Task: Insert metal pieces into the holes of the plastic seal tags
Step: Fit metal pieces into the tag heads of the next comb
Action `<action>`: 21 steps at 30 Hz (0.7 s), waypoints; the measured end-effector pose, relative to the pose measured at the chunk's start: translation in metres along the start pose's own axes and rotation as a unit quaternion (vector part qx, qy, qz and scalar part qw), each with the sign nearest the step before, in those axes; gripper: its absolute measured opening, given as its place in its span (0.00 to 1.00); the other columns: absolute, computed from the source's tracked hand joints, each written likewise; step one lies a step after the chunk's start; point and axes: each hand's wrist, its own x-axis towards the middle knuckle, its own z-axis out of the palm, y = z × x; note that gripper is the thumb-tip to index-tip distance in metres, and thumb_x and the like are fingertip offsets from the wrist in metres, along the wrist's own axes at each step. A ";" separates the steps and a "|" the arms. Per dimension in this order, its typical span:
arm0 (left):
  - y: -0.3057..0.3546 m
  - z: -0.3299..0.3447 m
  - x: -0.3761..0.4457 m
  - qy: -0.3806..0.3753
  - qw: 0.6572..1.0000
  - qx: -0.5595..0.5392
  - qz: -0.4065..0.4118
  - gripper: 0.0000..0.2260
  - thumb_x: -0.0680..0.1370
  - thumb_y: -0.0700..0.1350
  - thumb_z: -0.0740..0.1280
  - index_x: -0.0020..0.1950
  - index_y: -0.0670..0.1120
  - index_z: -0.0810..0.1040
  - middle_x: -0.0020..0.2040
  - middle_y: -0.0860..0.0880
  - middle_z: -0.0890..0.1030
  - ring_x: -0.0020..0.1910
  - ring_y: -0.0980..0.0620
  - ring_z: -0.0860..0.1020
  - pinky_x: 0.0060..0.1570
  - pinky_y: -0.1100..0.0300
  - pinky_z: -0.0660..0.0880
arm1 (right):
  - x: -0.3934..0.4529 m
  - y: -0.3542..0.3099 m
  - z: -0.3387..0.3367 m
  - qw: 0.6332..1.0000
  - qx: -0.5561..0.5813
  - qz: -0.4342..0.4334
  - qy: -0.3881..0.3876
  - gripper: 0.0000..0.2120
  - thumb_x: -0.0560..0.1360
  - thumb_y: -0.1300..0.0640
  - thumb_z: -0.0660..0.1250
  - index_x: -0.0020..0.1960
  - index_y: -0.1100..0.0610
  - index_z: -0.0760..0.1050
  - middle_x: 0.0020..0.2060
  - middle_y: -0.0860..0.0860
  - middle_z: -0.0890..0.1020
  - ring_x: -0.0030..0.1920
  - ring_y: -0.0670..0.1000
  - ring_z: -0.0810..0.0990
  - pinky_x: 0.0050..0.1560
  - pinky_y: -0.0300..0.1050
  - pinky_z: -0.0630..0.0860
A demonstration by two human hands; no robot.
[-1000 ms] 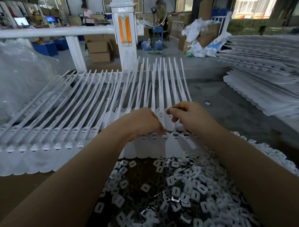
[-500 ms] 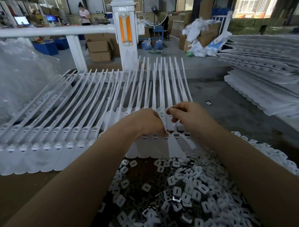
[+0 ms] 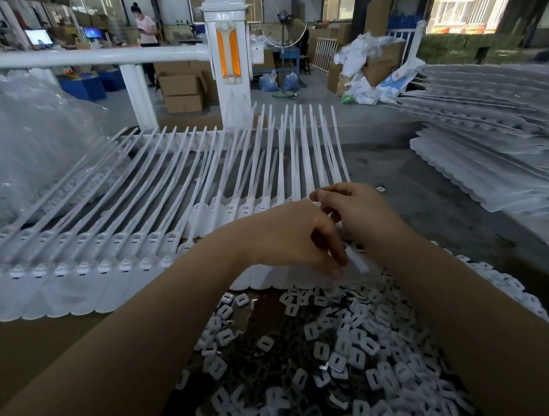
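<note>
The seal tags point(image 3: 118, 265) lay in a row across mid-frame, their straps light and floppy. The metal pieces point(image 3: 323, 356) were piled below, thin, probably slippery, best pinched by their edges. The left hand point(image 3: 293, 238) and right hand point(image 3: 361, 210) had curled fingers; what they pinched I could not tell.

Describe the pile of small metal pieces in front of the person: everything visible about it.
The pile of metal pieces is a loose heap of small, flat, roughly square plates, each with a slot-like hole in its middle. They look pale and shiny, some glinting, and lie jumbled at all angles over a dark surface. The heap sits between the forearms, just nearer than the row of white seal tags. Neither hand visibly touches it.
</note>
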 end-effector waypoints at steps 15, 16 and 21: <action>-0.006 -0.008 -0.003 0.039 0.993 -0.091 -0.068 0.02 0.74 0.44 0.72 0.42 0.50 0.83 0.36 0.55 0.84 0.36 0.62 0.81 0.35 0.72 0.73 | -0.003 0.001 -0.001 0.999 -0.029 -0.014 -0.004 0.07 0.79 0.53 0.65 0.49 0.52 0.82 0.34 0.46 0.80 0.34 0.46 0.74 0.30 0.39 0.71; -0.012 -0.014 -0.006 0.063 0.985 -0.129 -0.093 0.01 0.74 0.43 0.73 0.43 0.48 0.83 0.37 0.52 0.85 0.37 0.59 0.82 0.35 0.71 0.74 | -0.003 0.000 -0.001 0.999 -0.035 -0.017 -0.004 0.07 0.78 0.53 0.65 0.48 0.51 0.82 0.34 0.45 0.80 0.33 0.46 0.73 0.29 0.37 0.70; -0.034 -0.029 -0.015 0.138 0.949 -0.228 -0.168 0.02 0.74 0.40 0.73 0.46 0.44 0.83 0.37 0.51 0.85 0.36 0.58 0.82 0.37 0.66 0.76 | -0.005 -0.002 -0.001 0.999 -0.032 -0.019 -0.026 0.05 0.75 0.53 0.69 0.42 0.52 0.83 0.31 0.44 0.81 0.34 0.48 0.72 0.30 0.36 0.69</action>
